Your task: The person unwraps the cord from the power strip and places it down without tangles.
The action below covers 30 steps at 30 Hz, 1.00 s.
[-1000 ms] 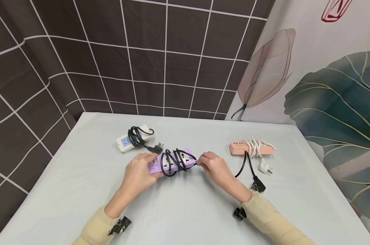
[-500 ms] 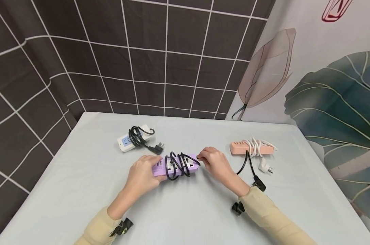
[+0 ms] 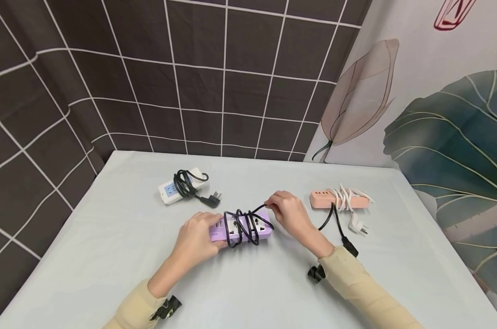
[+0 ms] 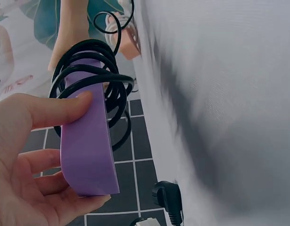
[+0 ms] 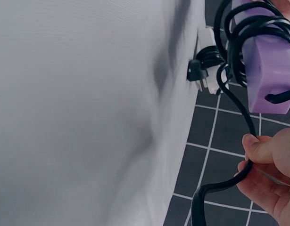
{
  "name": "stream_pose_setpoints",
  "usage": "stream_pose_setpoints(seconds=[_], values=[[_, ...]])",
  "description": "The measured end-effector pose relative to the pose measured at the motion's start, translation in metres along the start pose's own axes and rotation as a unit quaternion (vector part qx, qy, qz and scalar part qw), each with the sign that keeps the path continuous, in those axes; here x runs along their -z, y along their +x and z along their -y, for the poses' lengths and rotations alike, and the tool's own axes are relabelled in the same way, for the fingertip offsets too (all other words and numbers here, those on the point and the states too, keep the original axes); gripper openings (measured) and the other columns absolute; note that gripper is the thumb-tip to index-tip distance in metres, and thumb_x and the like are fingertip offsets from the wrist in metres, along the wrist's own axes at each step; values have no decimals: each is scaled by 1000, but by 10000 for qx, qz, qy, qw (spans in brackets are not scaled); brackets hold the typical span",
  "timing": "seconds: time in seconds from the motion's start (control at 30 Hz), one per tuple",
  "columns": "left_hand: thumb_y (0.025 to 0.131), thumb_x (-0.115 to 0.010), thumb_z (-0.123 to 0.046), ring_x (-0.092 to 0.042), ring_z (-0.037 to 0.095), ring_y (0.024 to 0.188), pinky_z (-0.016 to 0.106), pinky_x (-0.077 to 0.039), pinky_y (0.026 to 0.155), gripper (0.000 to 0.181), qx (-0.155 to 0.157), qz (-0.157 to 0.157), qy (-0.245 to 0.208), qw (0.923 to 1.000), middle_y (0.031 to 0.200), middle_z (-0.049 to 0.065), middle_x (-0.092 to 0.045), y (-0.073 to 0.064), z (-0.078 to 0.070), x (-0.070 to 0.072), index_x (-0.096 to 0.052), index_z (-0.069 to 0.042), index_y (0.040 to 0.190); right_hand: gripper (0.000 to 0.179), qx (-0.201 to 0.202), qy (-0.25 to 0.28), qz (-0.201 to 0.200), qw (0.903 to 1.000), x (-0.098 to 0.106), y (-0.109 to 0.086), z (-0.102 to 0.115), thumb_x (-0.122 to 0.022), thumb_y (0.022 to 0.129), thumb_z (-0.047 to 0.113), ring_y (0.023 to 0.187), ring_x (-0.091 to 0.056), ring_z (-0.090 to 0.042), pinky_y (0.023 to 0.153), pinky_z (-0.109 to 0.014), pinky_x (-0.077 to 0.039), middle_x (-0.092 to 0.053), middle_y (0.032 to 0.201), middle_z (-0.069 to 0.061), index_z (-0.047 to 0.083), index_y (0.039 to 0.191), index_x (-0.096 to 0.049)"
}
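A purple power strip is held at its left end by my left hand, thumb on one side and fingers on the other, as the left wrist view shows. Several loops of black cord run around the strip's body. My right hand, just past the strip's right end, pinches the cord between thumb and fingers. From that pinch the free cord runs on behind the right wrist to a black plug near the table. The strip's underside is hidden in the head view.
A white power strip wrapped in black cord lies at the back left, its black plug pointing right. At the right lies an orange power strip wound with white cord, its white plug in front. A pale cloth covers the table.
The purple strip and my left hand have shifted right and slightly nearer. My right hand has risen away from the strip's end, drawing a stretch of cord up over its far side.
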<state>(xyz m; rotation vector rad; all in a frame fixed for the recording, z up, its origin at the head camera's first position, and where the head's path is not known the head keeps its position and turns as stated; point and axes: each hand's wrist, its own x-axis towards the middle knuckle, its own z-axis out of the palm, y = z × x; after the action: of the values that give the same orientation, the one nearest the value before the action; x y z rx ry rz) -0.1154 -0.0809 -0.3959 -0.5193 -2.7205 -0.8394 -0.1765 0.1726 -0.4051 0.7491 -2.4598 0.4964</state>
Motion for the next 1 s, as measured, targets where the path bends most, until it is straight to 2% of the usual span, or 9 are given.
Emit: stream_pose_setpoints(seconds=[0.3, 0.7, 1.0], values=[[55, -90, -16, -65, 32, 102, 47, -52, 89, 61, 110, 137, -7, 9998, 110, 17, -70, -1, 0, -2, -69, -2, 111, 9, 142, 33, -405, 9991, 4, 7, -2, -73, 79, -1, 72, -65, -20, 64, -31, -54, -70, 77, -4, 8, 79, -72], [56, -88, -13, -65, 32, 101, 47, -52, 87, 59, 133, 80, 34, 9999, 110, 17, -70, 1, 3, -4, -70, -1, 110, 6, 386, 17, -890, 9953, 16, 8, -1, -74, 80, 3, 75, -64, -20, 65, -30, -54, -69, 79, -3, 8, 79, -71], [57, -86, -11, -65, 34, 101, 48, -53, 86, 57, 183, 67, 58, 9998, 111, 19, -69, 3, 3, -3, -69, 0, 111, 10, 662, -12, -1206, 9905, 31, 5, 4, -75, 78, -1, 76, -63, -21, 65, -31, -53, -69, 80, -4, 7, 80, -71]])
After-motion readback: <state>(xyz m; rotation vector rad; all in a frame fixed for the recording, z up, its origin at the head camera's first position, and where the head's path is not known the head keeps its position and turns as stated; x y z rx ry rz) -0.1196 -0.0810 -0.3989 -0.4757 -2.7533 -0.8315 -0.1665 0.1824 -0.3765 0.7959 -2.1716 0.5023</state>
